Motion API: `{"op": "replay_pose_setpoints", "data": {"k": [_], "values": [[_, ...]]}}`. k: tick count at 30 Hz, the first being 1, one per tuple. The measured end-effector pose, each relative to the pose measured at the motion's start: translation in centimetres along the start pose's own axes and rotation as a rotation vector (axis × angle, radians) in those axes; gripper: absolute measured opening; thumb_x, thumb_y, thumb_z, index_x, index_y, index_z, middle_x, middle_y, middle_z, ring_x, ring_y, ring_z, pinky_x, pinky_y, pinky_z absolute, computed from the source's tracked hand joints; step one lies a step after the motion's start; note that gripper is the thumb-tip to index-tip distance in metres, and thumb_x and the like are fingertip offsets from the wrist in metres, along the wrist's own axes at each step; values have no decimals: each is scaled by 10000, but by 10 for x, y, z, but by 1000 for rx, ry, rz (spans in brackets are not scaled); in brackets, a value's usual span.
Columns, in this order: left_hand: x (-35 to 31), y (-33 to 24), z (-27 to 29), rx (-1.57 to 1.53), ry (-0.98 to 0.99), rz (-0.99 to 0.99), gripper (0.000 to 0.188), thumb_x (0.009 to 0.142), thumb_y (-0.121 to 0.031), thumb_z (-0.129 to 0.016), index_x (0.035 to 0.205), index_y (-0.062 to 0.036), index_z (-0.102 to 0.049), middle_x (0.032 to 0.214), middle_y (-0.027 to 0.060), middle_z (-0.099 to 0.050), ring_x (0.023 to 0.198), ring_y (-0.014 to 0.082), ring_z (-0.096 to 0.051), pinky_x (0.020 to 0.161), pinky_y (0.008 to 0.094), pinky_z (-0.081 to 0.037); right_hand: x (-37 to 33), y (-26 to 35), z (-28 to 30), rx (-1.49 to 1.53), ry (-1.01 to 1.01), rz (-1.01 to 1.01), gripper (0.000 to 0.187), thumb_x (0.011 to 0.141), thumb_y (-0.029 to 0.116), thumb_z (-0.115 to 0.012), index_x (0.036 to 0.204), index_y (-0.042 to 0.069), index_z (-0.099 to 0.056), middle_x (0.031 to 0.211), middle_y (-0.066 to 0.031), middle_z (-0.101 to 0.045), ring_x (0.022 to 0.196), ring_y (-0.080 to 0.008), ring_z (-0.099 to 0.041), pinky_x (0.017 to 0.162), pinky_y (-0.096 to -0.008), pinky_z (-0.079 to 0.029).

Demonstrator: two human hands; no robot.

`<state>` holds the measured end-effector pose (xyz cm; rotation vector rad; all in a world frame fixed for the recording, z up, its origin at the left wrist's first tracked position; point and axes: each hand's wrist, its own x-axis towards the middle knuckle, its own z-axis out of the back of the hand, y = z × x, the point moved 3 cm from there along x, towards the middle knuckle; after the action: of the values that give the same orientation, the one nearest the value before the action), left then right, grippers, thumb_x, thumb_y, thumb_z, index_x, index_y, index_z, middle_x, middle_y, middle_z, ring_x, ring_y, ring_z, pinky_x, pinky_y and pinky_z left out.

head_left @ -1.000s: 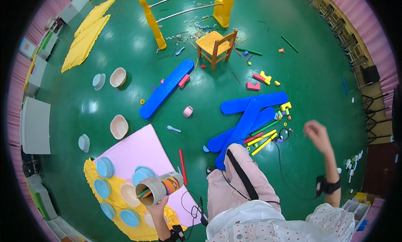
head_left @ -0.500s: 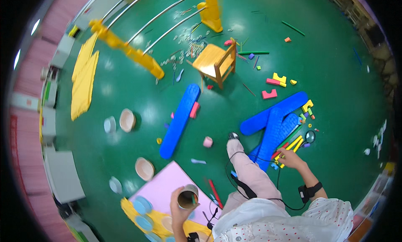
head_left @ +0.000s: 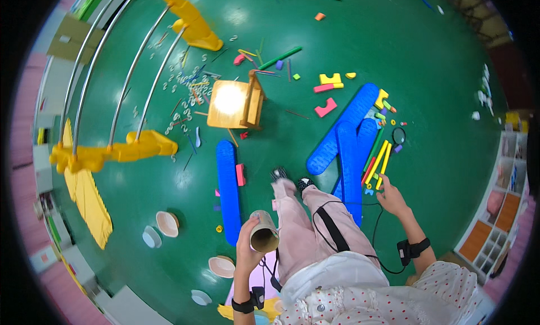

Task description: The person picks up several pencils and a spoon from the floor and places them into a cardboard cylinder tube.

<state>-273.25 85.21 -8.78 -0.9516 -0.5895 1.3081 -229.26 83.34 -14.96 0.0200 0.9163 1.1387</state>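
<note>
My left hand [head_left: 246, 247] is wrapped round a pale cylindrical can [head_left: 264, 235], tilted so its round mouth faces up at me. Its inside looks brown, and I make out nothing in it. To the right, my right hand [head_left: 392, 198] hovers with slightly bent fingers apart, holding nothing visible. Just beyond its fingertips lie yellow sticks [head_left: 384, 165], a red stick [head_left: 369, 171] and a green stick [head_left: 375, 148]. A black-rimmed magnifying glass [head_left: 399, 135] rests on the floor farther out. Beside these sticks, blue planks [head_left: 350, 162] lie crossed over one another.
Another blue plank [head_left: 228, 193] lies left of my feet, near pink bowls [head_left: 167, 224] and pale blue bowls [head_left: 151, 237]. Ahead stand a wooden chair [head_left: 229, 103] and a yellow climbing frame with metal bars [head_left: 129, 143]. Small blocks and white S-shaped links [head_left: 183, 108] litter the green floor.
The view has turned and shifted. My left hand has carried the can away from over the pink mat toward my legs. My right hand has drawn back from the yellow sticks.
</note>
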Motion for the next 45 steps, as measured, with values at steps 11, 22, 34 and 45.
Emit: {"op": "replay_pose_setpoints", "data": {"k": [11,22,34,45], "values": [[117,3,44,-38,338,-189,715,538,-89,-824,1170,-28,-496,1174,142,-545,1069,304,-538,918,372,-428,-72,20,1,215,-253,-363,690,785,111,-602,1382,141,-255,980,-178,-618,775,-334,-620,732,-415,-487],[155,15,69,-42,313,-215,724,510,-3,-787,1167,-37,-484,1166,144,-529,1087,342,-507,924,397,-420,-104,23,-24,99,-144,-476,399,807,221,-593,1162,56,-515,922,-164,-651,852,-328,-630,741,-396,-492],[129,45,83,35,57,-17,680,552,-39,-799,1159,-38,-492,1147,126,-542,1090,312,-512,929,384,-404,-3,47,54,-38,-63,-238,365,818,202,-566,1152,61,-520,887,-157,-645,793,-284,-635,716,-370,-495],[89,96,11,-60,-320,320,722,536,-55,-821,1180,-15,-496,1164,144,-543,1069,291,-535,930,362,-418,197,17,89,-170,-27,166,333,798,190,-589,1091,34,-556,818,-177,-646,787,-335,-634,696,-408,-494]]}}
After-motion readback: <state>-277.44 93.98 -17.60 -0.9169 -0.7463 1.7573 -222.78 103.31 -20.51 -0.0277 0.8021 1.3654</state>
